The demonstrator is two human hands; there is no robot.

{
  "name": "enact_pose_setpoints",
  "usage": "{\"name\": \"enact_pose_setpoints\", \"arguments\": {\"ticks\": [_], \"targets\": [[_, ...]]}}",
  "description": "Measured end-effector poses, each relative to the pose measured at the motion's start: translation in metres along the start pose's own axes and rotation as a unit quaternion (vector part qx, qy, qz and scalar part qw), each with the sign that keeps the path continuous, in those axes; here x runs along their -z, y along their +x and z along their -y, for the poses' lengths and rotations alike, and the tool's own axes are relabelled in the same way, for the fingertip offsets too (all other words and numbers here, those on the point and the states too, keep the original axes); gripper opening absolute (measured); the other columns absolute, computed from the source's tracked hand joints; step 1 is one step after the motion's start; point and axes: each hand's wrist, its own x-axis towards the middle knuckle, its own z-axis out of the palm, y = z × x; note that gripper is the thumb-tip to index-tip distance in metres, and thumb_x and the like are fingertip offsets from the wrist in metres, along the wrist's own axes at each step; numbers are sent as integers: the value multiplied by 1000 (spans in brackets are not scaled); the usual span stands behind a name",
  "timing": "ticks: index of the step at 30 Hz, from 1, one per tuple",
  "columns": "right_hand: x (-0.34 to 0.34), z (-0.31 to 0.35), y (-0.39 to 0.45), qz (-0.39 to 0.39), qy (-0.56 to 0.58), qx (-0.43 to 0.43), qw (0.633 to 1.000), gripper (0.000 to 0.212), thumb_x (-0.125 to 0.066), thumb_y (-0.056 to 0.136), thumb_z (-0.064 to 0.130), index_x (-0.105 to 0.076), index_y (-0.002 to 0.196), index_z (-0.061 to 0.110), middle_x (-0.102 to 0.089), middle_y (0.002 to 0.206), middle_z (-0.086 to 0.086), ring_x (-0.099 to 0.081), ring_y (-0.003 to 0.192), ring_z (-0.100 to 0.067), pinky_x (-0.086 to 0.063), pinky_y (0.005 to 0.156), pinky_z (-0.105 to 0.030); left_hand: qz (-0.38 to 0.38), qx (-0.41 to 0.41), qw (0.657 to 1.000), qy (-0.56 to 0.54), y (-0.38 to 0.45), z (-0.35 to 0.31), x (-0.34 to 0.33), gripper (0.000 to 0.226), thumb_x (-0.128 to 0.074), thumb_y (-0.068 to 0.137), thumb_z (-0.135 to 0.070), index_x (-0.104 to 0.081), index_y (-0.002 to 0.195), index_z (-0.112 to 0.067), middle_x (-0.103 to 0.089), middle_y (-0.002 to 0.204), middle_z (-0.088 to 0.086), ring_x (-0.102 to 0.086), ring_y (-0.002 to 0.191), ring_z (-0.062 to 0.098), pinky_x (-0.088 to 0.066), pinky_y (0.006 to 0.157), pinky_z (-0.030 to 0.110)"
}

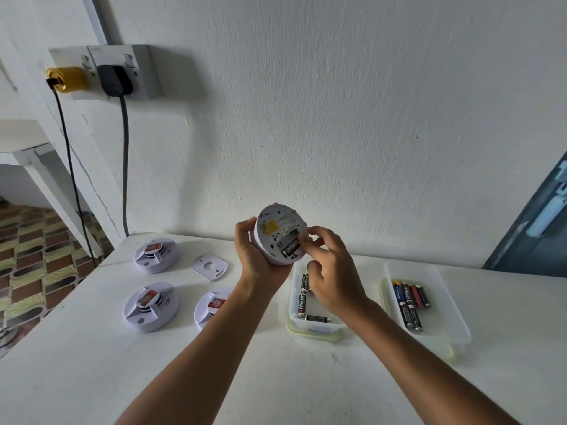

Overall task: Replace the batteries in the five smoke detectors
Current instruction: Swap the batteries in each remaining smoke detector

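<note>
My left hand [253,251] grips a round white smoke detector [277,228] above the table, its back turned toward me. A black battery [290,248] sits in its open compartment. My right hand [329,271] has its fingertips on the battery's right end at the compartment edge. Three other white detectors lie on the table to the left: one at the back [155,254], one in front of it [150,306], and one [211,305] partly hidden by my left forearm. A loose mounting plate [208,266] lies between them.
Two clear plastic tubs sit on the white table [92,378]: the near one [293,325] holds a few black batteries, the right one [454,326] holds several mixed batteries. A wall socket [122,72] with two plugs and hanging cables is at upper left. The table's left edge drops to a patterned floor.
</note>
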Motion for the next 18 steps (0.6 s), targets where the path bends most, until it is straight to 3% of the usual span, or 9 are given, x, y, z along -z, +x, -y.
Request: {"name": "enact_pose_setpoints", "arguments": {"ticks": [2,4,6,7,9,10,12,14,18], "targets": [[4,-4,5,-1,84,-56,995,41,-42,79,-6,-70,107,4,-62,109,-6,-61,90,-18,-51,75,-26,-35,7,999,18,1,0,1,55,-47,73,-44,-57,115,-11,-58,109,14,-48,110,33,-36,97,47],[5,-12,8,2,134,-171,976,31,-45,81,-7,-72,85,8,-65,83,1,-64,79,-18,-50,71,-25,-75,8,995,64,2,-1,2,39,-44,80,-40,-64,99,-12,-60,99,13,-54,98,32,-42,91,48],[-2,-22,7,140,65,-248,956,25,-48,83,-2,-66,71,10,-63,68,0,-66,73,-24,-51,66,-29,-107,15,989,104,3,-2,4,33,-41,85,-36,-65,82,-15,-59,89,11,-54,86,29,-43,86,48],[-10,-24,4,232,15,-254,939,24,-46,85,1,-61,68,9,-62,69,-5,-65,75,-28,-51,66,-31,-115,23,986,116,2,-2,5,33,-40,86,-35,-65,80,-14,-58,87,11,-54,83,29,-44,84,47],[-24,-24,-3,341,-66,-250,904,25,-43,87,6,-45,62,10,-53,71,-8,-59,78,-28,-42,64,-30,-128,37,981,141,0,-2,10,32,-40,87,-34,-63,85,-13,-57,87,12,-52,83,29,-45,80,44],[-29,-22,-7,360,-76,-255,894,22,-46,86,8,-43,65,12,-50,73,-6,-55,80,-27,-38,65,-29,-132,41,979,149,-1,-3,12,31,-40,87,-33,-63,87,-12,-57,88,12,-52,83,29,-45,79,43],[-33,-17,-10,375,-96,-271,881,4,-53,85,14,-52,88,11,-57,93,-6,-57,94,-28,-38,70,-30,-139,44,977,154,-3,-3,15,32,-40,87,-33,-63,90,-11,-57,88,12,-52,83,29,-46,78,43],[-36,-13,-11,375,-120,-279,876,19,-52,87,14,-50,105,10,-59,113,-9,-57,106,-30,-40,75,-32,-146,46,975,161,-5,-5,18,33,-39,87,-34,-63,88,-11,-57,88,12,-53,81,28,-45,79,42],[-41,-9,-9,366,-148,-297,869,30,-49,89,13,-48,118,7,-59,121,-12,-57,112,-31,-45,83,-37,-159,45,973,163,-7,-7,20,32,-41,86,-35,-64,88,-12,-57,89,12,-54,82,29,-45,83,46]]}}
